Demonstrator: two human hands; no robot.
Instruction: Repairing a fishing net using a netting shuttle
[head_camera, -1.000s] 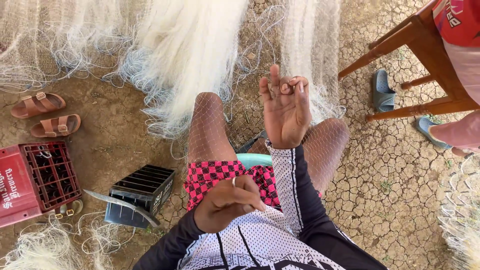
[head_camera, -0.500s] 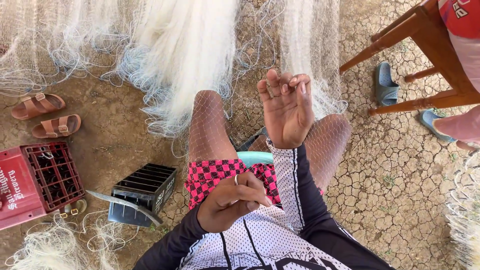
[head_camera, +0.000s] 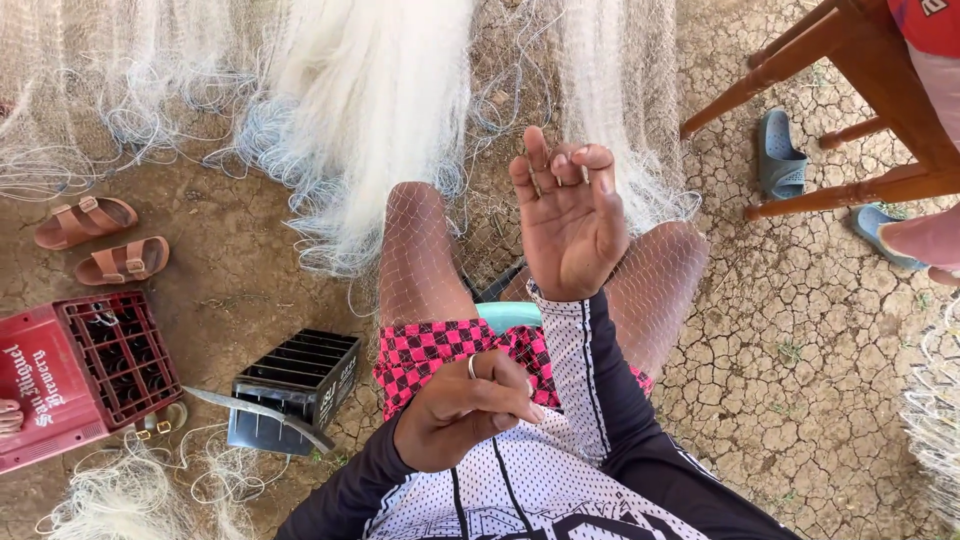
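Observation:
A white fishing net (head_camera: 370, 110) lies heaped on the ground ahead, and its mesh drapes over both my knees. My right hand (head_camera: 570, 215) is raised over my lap, palm toward me, with the fingertips curled onto fine net strands. My left hand (head_camera: 465, 405), with a ring on one finger, sits low against my pink-and-black checked shorts (head_camera: 430, 350). Its fingers are pinched together, and I cannot make out any thread between them. I sit on a teal seat (head_camera: 510, 315).
At my left stand a red bottle crate (head_camera: 90, 370) and a black crate (head_camera: 300, 375) with a long knife (head_camera: 255, 412) lying on it. Brown sandals (head_camera: 100, 240) lie further left. At the right are a wooden chair (head_camera: 860, 110), blue slippers (head_camera: 780, 155) and another person's foot (head_camera: 925, 240). Cracked dry earth surrounds me.
My right hand has curled its fingers further onto the strands and shifted slightly. My left hand has stayed pinched in my lap, shifting only a little.

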